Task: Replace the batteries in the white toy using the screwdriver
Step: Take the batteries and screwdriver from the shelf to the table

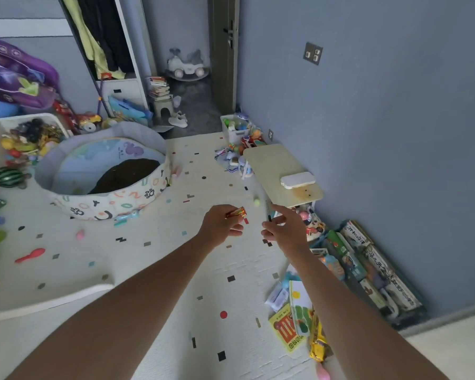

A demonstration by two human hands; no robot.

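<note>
My left hand (222, 225) is held out over the play mat and grips red and gold batteries (235, 212) between its fingers. My right hand (284, 227) is beside it on the right, pinching a thin screwdriver (268, 210) that points upward. A flat white toy (297, 180) with rounded corners lies on the near end of a small pale table (272, 163), just beyond and to the right of both hands. Neither hand touches the toy.
A round fabric play pool (104, 174) sits on the mat at left. Toy bins (22, 135) and loose toys lie along the left side and by the wall. Books (368, 267) and packets are scattered at right near the blue wall. A doorway (192, 78) is at the back.
</note>
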